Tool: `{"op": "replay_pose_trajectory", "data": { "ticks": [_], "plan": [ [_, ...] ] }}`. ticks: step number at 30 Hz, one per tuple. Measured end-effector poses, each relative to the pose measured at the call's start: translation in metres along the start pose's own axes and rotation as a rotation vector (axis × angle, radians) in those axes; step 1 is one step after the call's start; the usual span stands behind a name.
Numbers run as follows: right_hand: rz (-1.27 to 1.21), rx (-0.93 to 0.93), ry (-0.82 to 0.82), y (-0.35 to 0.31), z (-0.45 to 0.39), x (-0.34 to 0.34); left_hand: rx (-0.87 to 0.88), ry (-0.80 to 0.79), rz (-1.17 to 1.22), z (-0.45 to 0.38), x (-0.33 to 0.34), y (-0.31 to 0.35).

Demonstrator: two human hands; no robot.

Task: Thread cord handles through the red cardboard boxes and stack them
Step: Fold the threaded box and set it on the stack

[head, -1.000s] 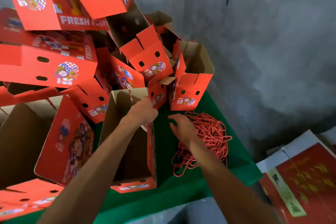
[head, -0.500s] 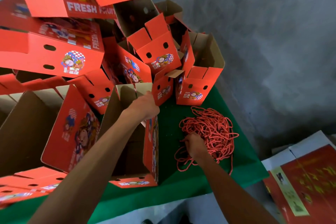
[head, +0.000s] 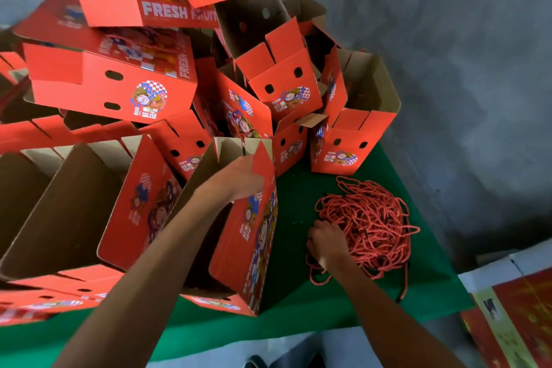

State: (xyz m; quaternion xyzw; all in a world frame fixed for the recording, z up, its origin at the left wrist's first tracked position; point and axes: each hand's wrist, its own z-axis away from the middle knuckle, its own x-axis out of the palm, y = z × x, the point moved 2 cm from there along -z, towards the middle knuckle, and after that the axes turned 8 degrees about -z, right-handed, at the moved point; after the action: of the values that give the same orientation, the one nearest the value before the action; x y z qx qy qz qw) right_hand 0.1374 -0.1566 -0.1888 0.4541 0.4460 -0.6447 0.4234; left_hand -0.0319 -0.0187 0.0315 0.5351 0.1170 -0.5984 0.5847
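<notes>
An open red cardboard box stands on the green table in front of me, its brown inside facing up. My left hand grips the top edge of its right wall near a flap. To the right lies a tangled pile of red cord. My right hand rests on the pile's left edge with its fingers curled into the strands. Behind the box rises a stack of red boxes.
More open red boxes lean together at the table's far end against a grey wall. Another open box lies to my left. Flat red printed sheets lie lower right, off the table.
My right hand has pulled back from the far side of the cord pile to its near left edge and curled into the strands. My left hand stays on the box edge.
</notes>
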Motion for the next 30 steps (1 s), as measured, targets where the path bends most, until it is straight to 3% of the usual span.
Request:
{"op": "replay_pose_trajectory", "data": {
  "ticks": [5,7,10,16,20,24,26,30],
  "plan": [
    [-0.101,0.031,0.020,-0.008,-0.009,-0.018,-0.086,0.009,0.304,-0.004,0.007,-0.026],
    [-0.392,0.035,0.087,-0.018,-0.014,-0.040,-0.114,0.001,0.357,-0.007,0.009,-0.031],
    [-0.939,0.082,0.029,-0.043,-0.016,-0.067,-0.144,-0.028,0.415,-0.011,0.011,-0.036],
    [-1.399,0.081,0.140,-0.067,-0.011,-0.083,-0.115,-0.004,0.445,-0.009,0.014,-0.039],
    [-1.393,0.129,0.143,-0.071,-0.012,-0.084,-0.188,0.049,0.672,-0.007,0.020,-0.032],
    [-1.388,0.141,0.124,-0.072,-0.012,-0.088,-0.224,-0.209,0.971,-0.005,0.029,-0.036],
    [-1.377,0.149,0.141,-0.076,-0.010,-0.086,-0.232,-0.127,0.846,0.000,0.034,-0.038],
    [-1.293,0.045,0.193,-0.083,-0.007,-0.085,-0.034,0.049,0.374,0.003,0.050,-0.037]
  ]
}}
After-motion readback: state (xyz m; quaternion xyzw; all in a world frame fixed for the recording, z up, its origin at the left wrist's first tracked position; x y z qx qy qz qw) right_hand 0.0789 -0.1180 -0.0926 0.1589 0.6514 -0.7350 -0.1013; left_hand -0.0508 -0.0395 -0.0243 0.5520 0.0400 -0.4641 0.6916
